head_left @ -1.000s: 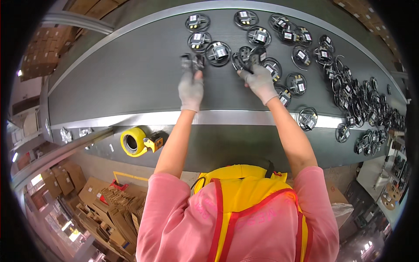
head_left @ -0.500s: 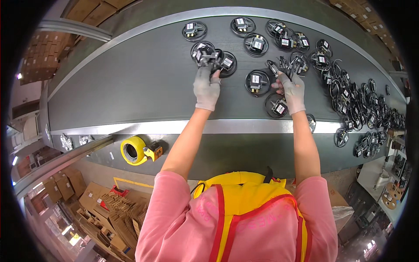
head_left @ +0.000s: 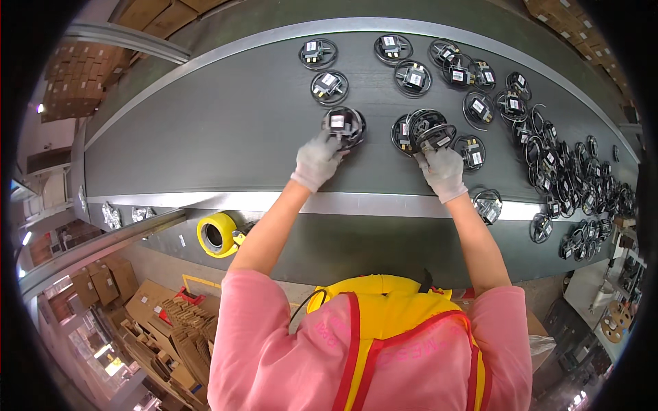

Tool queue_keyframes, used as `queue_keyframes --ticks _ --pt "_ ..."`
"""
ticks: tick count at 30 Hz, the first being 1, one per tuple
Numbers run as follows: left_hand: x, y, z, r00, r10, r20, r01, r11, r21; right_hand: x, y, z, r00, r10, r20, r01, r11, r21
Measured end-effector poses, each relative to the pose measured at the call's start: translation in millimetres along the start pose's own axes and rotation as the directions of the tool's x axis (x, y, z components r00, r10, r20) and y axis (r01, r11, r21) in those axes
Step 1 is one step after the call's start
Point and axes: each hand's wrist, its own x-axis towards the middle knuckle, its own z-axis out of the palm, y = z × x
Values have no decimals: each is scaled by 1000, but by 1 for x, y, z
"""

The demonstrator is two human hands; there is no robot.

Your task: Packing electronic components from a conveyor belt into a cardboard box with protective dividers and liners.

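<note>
Coiled black cables with small black, white-labelled boxes lie on the dark belt. My left hand [head_left: 319, 162], in a pale glove, has its fingers closed at the near edge of one cable coil [head_left: 352, 129], which is slightly blurred. Another coil [head_left: 330, 88] lies just beyond it. My right hand [head_left: 441, 170], also gloved, grips a cable coil [head_left: 429, 123] that overlaps a coil lying beneath it [head_left: 403, 137]. To the right of this hand rests a further coil [head_left: 470, 152] with gold-coloured connectors. The fingertips of both hands are partly hidden.
A dense heap of coiled cables [head_left: 565, 175] covers the belt's right end. Several coils lie spread along the far side. The metal rail [head_left: 274, 201] runs along the near edge, with a yellow tape dispenser [head_left: 218, 235] below it. Cardboard stacks [head_left: 171, 335] stand at lower left.
Both hands have drawn nearer to me, the right also moving left. A coil in the right hand now overlaps the one on the belt. The whole view has shifted slightly.
</note>
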Motion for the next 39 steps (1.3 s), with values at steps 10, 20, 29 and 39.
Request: queue_keyframes --ticks 10,20,29,39 --pt "63 2 17 806 -408 -429 335 912 -238 25 -19 2 982 143 -125 -104 955 278" --pt "86 -7 20 871 -457 -179 463 886 -12 164 9 -58 818 573 -43 -211 369 905" --pt "169 -29 -20 518 -647 -560 400 762 -510 215 33 -26 983 124 134 -143 980 141" --pt "185 -40 34 915 -400 -51 376 800 467 229 18 -12 998 11 54 -14 998 63"
